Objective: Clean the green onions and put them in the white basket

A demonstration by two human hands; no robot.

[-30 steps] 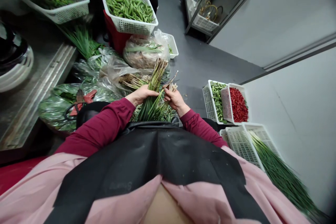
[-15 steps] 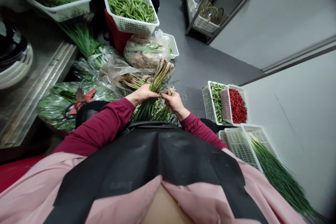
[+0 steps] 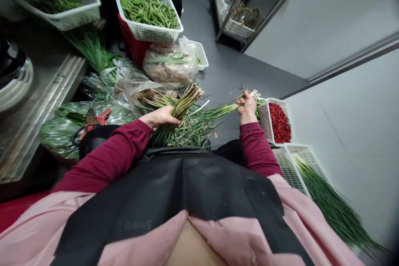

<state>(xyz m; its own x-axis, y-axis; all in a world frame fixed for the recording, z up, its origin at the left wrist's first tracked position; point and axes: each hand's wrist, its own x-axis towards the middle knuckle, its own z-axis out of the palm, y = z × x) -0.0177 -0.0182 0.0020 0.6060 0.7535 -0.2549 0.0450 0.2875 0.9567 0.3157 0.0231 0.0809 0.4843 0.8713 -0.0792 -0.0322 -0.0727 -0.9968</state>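
Observation:
My left hand (image 3: pixel 164 117) is closed round a thick bunch of scallions (image 3: pixel 186 100), whose brownish root ends point up and away from me. Out to the right, my right hand (image 3: pixel 247 107) grips a few cleaner scallions (image 3: pixel 222 111) near their white ends. Their green leaves trail back toward the left-hand bunch. Below, between my knees, lies a heap of loose leaves and trimmings (image 3: pixel 196 131). More untrimmed scallions (image 3: pixel 152 96) with dirty roots stick out of a clear plastic bag just beyond my left hand.
A basket of green peppers (image 3: pixel 146 31) sits ahead on something red, a person behind it. At right stand a basket of red chillies (image 3: pixel 267 122) and one with long scallions (image 3: pixel 307 149). A metal ledge (image 3: pixel 46 120) runs along the left; a shelf rack (image 3: pixel 232 35) stands at back right.
My right hand has moved from beside the bunch out to the right, drawing a few scallions with it. My left hand keeps its hold. The other person's hand has left the pepper basket.

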